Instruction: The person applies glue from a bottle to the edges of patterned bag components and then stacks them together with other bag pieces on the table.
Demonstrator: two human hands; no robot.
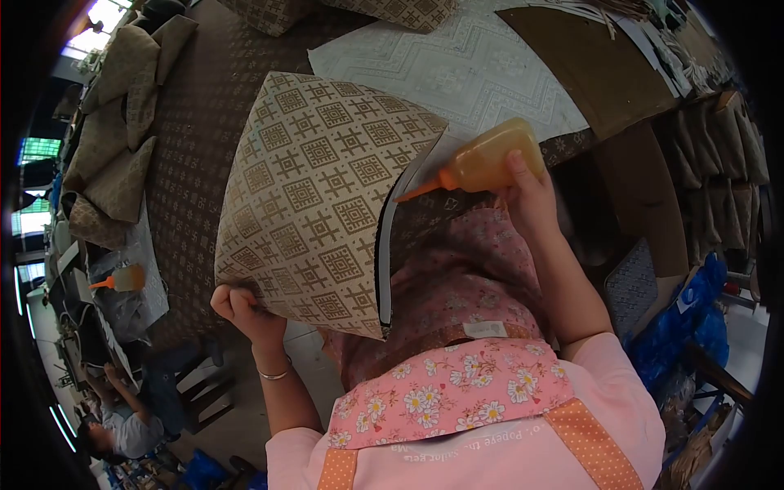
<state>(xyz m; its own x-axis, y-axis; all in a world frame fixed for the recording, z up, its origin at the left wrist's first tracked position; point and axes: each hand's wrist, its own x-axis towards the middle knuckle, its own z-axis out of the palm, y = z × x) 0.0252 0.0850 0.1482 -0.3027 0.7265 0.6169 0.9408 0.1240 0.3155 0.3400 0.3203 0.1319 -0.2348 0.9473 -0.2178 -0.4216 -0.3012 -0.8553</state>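
A beige piece (pixel 314 196) with a brown square pattern, its right edge lined by a black and grey strip, spans the middle of the view. My left hand (pixel 245 314) is closed on its lower left corner. In my right hand (pixel 531 192) is a bottle (pixel 494 155) of amber liquid with an orange nozzle. The nozzle points left, its tip at or very near the strip on the piece's edge; whether they touch I cannot tell. The palm side of my right hand is partly hidden by the bottle.
A dark patterned table (pixel 192 163) lies beneath. White patterned sheets (pixel 457 65) and a brown sheet (pixel 588 73) are at the back. Folded beige pieces (pixel 114 155) and a second bottle (pixel 128 278) are at left. A seated person (pixel 131 429) is at lower left; blue bags (pixel 686 310) are at right.
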